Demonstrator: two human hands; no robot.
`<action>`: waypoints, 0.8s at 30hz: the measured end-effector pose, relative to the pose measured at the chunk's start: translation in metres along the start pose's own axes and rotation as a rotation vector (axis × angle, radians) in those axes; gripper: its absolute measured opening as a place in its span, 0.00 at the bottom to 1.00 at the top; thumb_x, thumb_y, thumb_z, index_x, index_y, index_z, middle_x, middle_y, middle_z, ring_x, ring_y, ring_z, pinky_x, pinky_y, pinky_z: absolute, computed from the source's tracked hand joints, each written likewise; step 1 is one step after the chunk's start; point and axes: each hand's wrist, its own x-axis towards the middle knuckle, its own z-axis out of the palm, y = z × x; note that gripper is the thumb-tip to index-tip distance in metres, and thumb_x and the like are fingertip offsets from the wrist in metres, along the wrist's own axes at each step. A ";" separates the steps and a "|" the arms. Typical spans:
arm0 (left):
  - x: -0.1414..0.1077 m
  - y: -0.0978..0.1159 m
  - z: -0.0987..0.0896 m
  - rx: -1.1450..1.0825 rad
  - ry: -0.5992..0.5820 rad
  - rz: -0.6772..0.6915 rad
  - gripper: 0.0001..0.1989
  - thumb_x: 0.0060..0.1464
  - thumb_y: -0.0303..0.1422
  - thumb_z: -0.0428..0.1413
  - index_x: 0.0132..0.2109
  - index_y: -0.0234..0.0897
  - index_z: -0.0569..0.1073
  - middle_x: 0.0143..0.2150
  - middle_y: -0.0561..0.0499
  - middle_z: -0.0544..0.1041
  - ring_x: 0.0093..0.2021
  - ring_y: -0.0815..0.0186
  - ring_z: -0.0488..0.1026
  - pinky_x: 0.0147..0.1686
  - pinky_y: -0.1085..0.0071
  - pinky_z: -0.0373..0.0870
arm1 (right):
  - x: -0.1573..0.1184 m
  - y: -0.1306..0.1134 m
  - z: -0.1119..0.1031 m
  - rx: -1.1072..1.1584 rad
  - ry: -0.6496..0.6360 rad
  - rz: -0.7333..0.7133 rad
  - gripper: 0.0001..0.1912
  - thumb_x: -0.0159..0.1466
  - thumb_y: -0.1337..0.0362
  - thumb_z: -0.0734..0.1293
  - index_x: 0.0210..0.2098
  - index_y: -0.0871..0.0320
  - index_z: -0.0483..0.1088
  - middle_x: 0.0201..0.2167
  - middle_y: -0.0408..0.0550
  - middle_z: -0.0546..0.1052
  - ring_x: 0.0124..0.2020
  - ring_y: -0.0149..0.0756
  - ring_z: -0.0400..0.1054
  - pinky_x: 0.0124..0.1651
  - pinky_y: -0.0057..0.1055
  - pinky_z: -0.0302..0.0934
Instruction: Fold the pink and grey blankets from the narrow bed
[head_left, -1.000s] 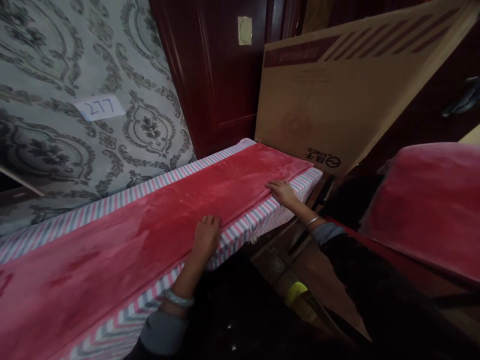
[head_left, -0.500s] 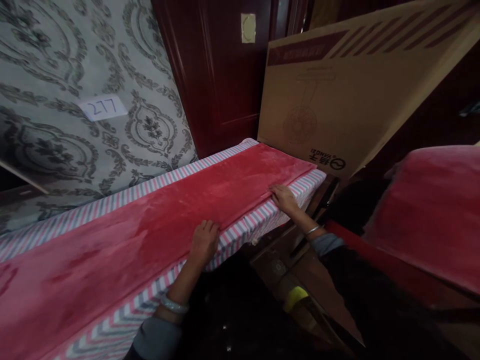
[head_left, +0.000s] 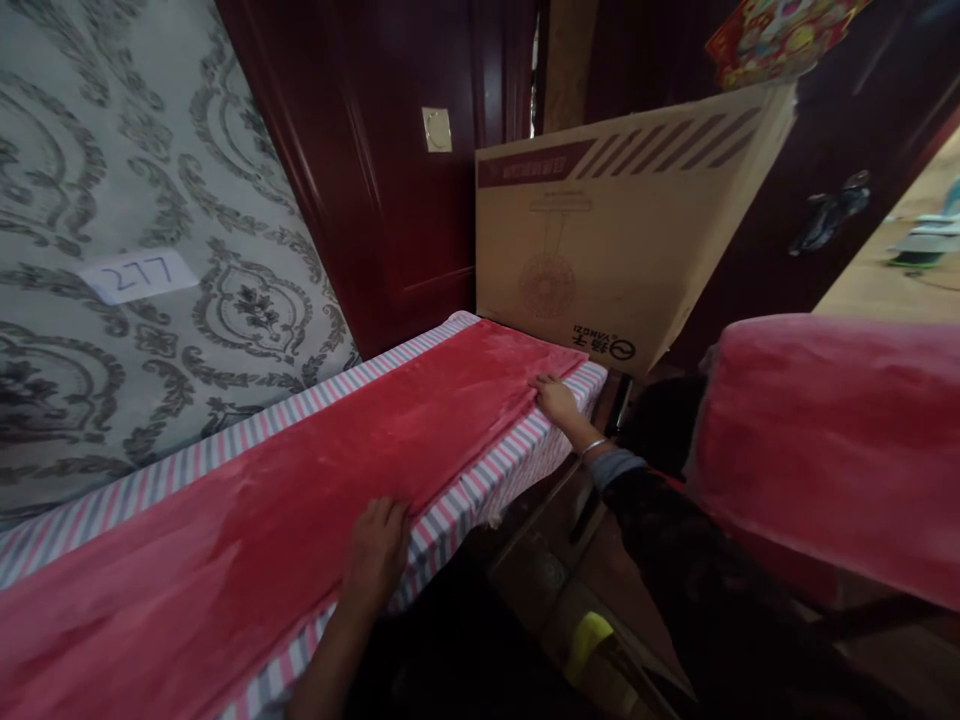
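Observation:
A long red plush cloth (head_left: 337, 430) lies folded flat along a surface covered by a striped sheet (head_left: 480, 480). My left hand (head_left: 379, 550) rests at the cloth's near edge, its fingers curled on the red fabric. Further along the same edge, towards the far end, my right hand (head_left: 553, 398) has its fingertips closed on the cloth's rim. The undersides of both hands are hidden.
Behind the far end stands a big cardboard box (head_left: 615, 240) against dark red doors (head_left: 375, 150). More red plush fabric (head_left: 832, 440) covers something at the right. Patterned wallpaper (head_left: 150, 360) with a paper marked 277 (head_left: 141, 276) is on the left.
The view has swung to the right, showing more of the door and a room beyond. My left hand has slid a little back along the cloth's near edge; my right hand remains on its rim.

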 end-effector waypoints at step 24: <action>0.003 -0.004 -0.006 -0.007 0.082 0.155 0.14 0.65 0.25 0.47 0.43 0.39 0.78 0.37 0.47 0.80 0.37 0.61 0.76 0.40 0.64 0.74 | 0.029 0.054 0.013 -0.021 0.067 0.165 0.20 0.65 0.72 0.59 0.49 0.62 0.79 0.50 0.60 0.79 0.55 0.46 0.69 0.55 0.36 0.62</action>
